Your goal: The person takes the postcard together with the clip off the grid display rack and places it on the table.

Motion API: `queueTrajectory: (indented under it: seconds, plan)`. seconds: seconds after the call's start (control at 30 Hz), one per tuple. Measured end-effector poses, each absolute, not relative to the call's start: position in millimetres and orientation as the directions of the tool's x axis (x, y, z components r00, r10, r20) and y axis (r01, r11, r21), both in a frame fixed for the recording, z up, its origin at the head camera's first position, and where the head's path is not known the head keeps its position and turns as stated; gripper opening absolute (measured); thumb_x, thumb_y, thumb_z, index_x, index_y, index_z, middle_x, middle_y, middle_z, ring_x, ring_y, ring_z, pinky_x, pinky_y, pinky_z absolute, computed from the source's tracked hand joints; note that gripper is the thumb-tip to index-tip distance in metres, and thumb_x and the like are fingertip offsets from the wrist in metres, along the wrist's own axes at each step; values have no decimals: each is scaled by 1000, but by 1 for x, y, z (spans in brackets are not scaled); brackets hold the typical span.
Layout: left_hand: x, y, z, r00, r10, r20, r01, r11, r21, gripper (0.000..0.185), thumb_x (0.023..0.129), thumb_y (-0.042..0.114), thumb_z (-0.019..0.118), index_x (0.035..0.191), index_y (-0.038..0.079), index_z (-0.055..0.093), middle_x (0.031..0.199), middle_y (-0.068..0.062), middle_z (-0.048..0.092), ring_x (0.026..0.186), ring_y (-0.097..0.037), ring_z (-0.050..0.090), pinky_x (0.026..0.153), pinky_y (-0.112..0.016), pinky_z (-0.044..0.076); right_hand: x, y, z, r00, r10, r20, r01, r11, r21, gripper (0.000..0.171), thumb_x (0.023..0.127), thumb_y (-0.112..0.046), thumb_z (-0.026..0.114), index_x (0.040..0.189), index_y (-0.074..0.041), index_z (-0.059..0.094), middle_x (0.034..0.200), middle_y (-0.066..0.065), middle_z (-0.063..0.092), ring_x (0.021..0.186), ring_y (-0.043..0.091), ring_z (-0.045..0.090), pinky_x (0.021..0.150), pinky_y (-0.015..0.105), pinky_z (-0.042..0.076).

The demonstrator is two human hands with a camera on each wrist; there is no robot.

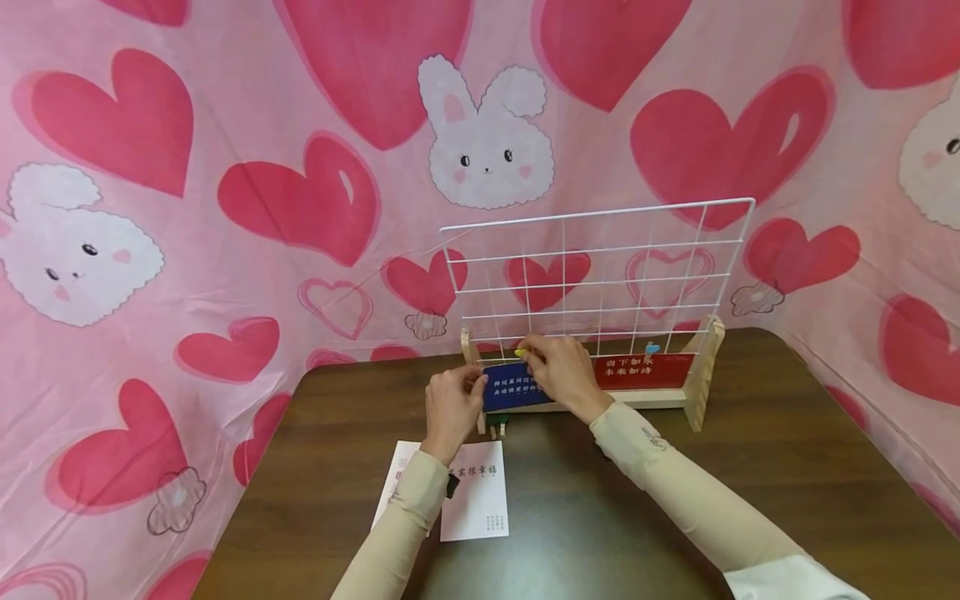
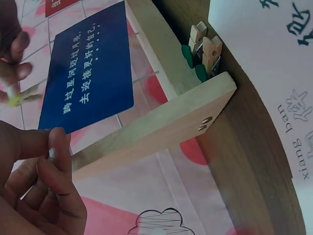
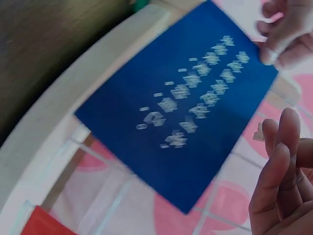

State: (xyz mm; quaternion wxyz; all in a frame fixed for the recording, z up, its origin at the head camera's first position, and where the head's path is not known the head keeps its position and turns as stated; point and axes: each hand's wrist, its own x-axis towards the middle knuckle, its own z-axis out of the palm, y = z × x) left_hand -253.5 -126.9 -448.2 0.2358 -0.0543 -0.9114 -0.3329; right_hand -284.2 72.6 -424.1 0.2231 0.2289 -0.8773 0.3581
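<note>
My left hand [image 1: 452,408] pinches a corner of a blue card [image 2: 90,68] printed with two lines of white characters. The card is held up, tilted, before the lower left of a white wire grid [image 1: 563,275]. In my right hand [image 1: 564,375] is a small wooden clothespin [image 2: 28,94] with a yellow decoration, pinched between thumb and fingers close to the card's upper edge. In the head view that hand covers the card's right end. Further right, a red card [image 1: 660,375] hangs on the grid under a clothespin with a blue decoration [image 1: 652,348].
The grid stands in a wooden base, its right upright [image 1: 705,375] on the brown table [image 1: 600,517]. Beside the left upright lie clothespins with green decorations [image 2: 208,54]. White printed cards [image 1: 476,500] lie near my left forearm. Behind hangs a pink heart-patterned cloth [image 1: 247,75].
</note>
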Motion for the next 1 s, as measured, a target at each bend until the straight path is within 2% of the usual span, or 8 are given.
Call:
queueTrajectory:
  seconds: [0.13,0.23,0.37,0.5,0.7,0.83,1.0]
  plan:
    - [-250,-130,-449,-893,-26,450,281,749,600,11,92,16,79,98,8,83,82,-5,81,67,-12,73,64,-31,56,-278,75,-412,-825,-232,515,-535,613,-582,12,98,-13,71,108,-9,77,69,3,74,55,12,62,56,27,47]
    - [-245,-134,-451,-916,8,400,281,725,629,9,91,14,80,96,7,82,80,-4,80,64,-8,68,61,-26,51,-277,80,-411,-846,-221,486,-506,620,-600,15,98,-13,70,110,-8,76,68,2,71,57,12,58,58,28,44]
    - [-235,-137,-453,-950,59,307,261,689,676,10,91,13,79,98,6,82,81,-5,79,63,-6,60,58,-22,48,-279,87,-417,-847,-221,483,-498,648,-576,13,94,-13,72,105,-7,78,65,1,68,58,12,53,55,27,40]
    - [-223,-134,-456,-970,127,209,241,639,731,8,93,10,77,97,4,80,81,-7,78,62,-7,62,55,-21,50,-278,89,-427,-850,-233,473,-498,651,-573,12,91,-13,75,100,-7,79,63,0,66,56,10,50,53,25,38]
    - [-203,-126,-469,-967,234,97,223,605,765,7,91,10,78,93,4,80,79,-7,79,60,-9,64,51,-22,50,-273,87,-443,-859,-248,447,-492,640,-590,11,90,-12,74,98,-7,80,72,0,75,55,5,53,52,23,40]
    - [-195,-121,-477,-968,235,87,222,643,733,8,88,13,80,92,6,81,79,-4,79,60,-5,59,52,-21,47,-271,85,-449,-861,-244,447,-488,646,-587,11,88,-11,74,96,-8,81,75,0,78,58,6,55,57,26,43]
    - [-189,-119,-481,-971,217,101,221,654,723,9,86,11,81,91,4,81,78,-5,79,60,-2,60,54,-21,47,-269,83,-454,-865,-233,445,-482,636,-603,11,88,-8,76,97,-5,82,76,3,78,62,8,56,62,27,44]
